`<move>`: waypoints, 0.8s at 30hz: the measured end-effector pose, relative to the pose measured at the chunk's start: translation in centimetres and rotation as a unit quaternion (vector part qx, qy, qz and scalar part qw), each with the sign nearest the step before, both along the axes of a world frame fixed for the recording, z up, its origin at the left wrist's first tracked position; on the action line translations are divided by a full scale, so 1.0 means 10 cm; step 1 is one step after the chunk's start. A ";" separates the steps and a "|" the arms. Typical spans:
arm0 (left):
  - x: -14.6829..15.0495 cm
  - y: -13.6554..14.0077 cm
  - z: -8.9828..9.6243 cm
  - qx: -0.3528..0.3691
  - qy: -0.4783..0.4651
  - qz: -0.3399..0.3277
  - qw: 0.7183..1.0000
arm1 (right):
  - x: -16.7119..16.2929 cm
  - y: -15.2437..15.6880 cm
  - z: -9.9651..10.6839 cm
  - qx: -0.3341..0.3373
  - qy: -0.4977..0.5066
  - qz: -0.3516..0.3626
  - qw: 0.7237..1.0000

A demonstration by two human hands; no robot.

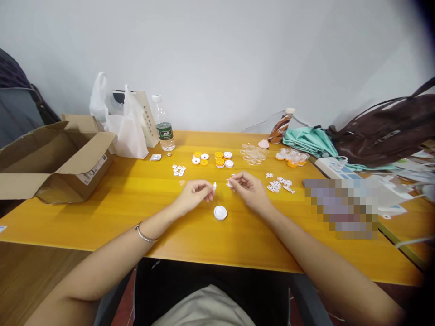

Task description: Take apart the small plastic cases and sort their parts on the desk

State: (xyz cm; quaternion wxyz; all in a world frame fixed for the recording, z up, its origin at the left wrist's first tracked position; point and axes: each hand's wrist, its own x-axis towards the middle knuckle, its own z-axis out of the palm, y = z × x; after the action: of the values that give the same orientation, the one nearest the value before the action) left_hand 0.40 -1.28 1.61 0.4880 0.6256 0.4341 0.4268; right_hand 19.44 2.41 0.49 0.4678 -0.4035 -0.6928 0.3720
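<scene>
A small white piece (215,186) sits pinched in the left hand (195,195), another white bit (229,183) gripped by the right hand (252,190), both above mid-bench (238,242)! Just below, a round white case (220,213) lies toward the front edge; yellow discs (219,161) sit nearer the back edge, cardboard box (73,183) at left.

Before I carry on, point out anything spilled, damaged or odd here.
Nothing looks spilled or damaged, though the small white pieces in the left hand and right hand are too tiny to judge. One oddity: a grey-purple pixelated patch hides part of the orange-yellow table at right.
</scene>
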 end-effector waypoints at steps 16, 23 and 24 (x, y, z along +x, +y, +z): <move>-0.01 0.02 -0.04 0.004 0.012 -0.017 1.000 | 0.46 0.59 -0.27 0.091 -0.227 -0.148 0.958; 0.00 0.02 -0.03 -0.001 0.008 -0.018 1.000 | 0.45 0.55 -0.22 0.099 -0.207 -0.162 0.960; 0.00 0.02 -0.04 -0.006 0.004 -0.020 1.000 | 0.44 0.54 -0.20 0.105 -0.193 -0.169 0.961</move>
State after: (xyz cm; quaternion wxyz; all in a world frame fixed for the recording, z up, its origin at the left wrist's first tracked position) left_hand 0.36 -1.07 1.25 0.4986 0.6327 0.4261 0.4118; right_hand 23.80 7.77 -1.46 0.4208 -0.5275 -0.7267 0.1282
